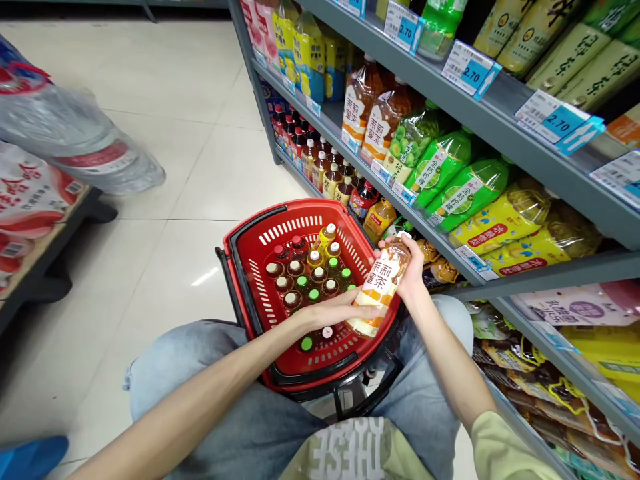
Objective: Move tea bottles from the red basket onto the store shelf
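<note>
Between my two hands is a tea bottle (381, 283) with a white cap and a white-and-orange label, tilted above the right part of the red basket (250, 353). My right hand (411, 267) wraps round its upper part near the cap. Lower down, my left hand (345, 311) grips the bottle near its base, fingers across the label. Inside the basket stand several small bottles (300, 283) with white, green, red and yellow caps. Some of them are hidden behind my left forearm and the held bottle.
A grey shelf unit (440, 87) with rows of drink bottles and price tags runs along the right. Small dark bottles (320, 167) line its bottom shelf. Large water bottles (95, 133) and wrapped packs (30, 193) sit on a low platform at the left. Tiled floor (165, 173) lies between.
</note>
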`<state>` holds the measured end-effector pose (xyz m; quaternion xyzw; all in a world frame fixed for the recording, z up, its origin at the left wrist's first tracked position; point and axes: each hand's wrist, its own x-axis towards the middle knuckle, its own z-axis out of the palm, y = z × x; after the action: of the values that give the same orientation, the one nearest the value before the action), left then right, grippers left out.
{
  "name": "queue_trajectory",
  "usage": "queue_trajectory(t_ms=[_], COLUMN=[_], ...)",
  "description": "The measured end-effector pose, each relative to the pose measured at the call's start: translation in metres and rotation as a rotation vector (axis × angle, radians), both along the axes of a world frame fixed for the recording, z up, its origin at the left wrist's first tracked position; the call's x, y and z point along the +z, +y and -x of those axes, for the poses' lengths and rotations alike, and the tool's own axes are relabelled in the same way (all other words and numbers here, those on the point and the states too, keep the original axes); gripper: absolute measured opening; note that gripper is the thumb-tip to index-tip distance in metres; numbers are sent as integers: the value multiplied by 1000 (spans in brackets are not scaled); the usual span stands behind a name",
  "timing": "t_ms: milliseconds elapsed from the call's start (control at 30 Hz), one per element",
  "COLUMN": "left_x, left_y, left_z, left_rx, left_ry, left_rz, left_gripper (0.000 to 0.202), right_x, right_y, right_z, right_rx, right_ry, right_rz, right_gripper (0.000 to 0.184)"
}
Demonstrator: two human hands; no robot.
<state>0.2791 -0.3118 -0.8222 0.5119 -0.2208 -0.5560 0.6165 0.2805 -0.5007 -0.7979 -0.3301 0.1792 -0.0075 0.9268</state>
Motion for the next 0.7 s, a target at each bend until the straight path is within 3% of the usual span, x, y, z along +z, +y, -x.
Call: queue_trajectory(t_ms=[267, 433, 700], left_x=[-5, -9, -19], left_y=[5, 1, -5], left_z=[2, 2, 4], left_rx=[-46, 14, 110], left_ry=[-20, -29, 174], left_rz=[-31, -6, 58], left_gripper=[64, 62, 65], right_x=[-1, -1, -1], right_y=[7, 6, 7], right_z=[0, -1, 0], right_rx=[106, 62, 40], right_ry=[-90, -58, -50], right_rz=[136, 147, 146], right_gripper=[20, 19, 19])
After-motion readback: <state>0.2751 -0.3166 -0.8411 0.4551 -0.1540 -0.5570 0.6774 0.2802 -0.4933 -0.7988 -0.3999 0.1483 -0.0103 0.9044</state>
